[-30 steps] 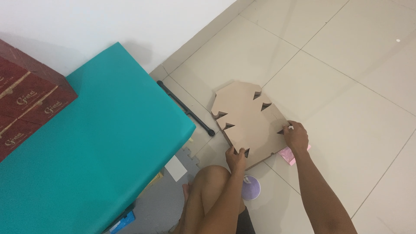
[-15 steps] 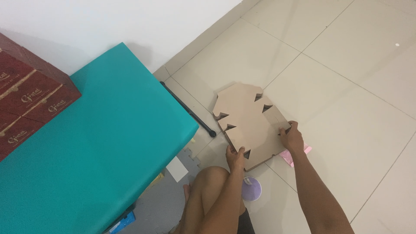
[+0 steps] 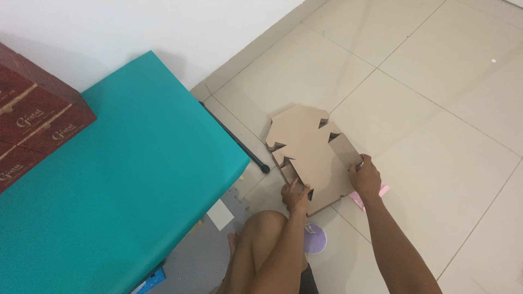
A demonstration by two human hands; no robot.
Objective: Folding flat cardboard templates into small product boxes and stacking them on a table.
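A flat brown cardboard cut-out (image 3: 310,152) with notched flaps lies on the tiled floor. My left hand (image 3: 296,197) grips its near edge. My right hand (image 3: 365,178) holds its right edge. Under that right edge a pink sheet (image 3: 376,194) sticks out. My bent knee (image 3: 264,226) is just below the cardboard.
A teal table top (image 3: 120,190) fills the left, with dark red boxes (image 3: 32,120) at its far corner. A black table leg (image 3: 234,139) slants to the floor beside the cardboard. A lilac round lid (image 3: 316,239) and grey foam mat (image 3: 201,256) lie by my knee.
The cardboard has been folded or stacked more compactly, and both hands have shifted slightly along its near and right edges. The view has tilted a little.
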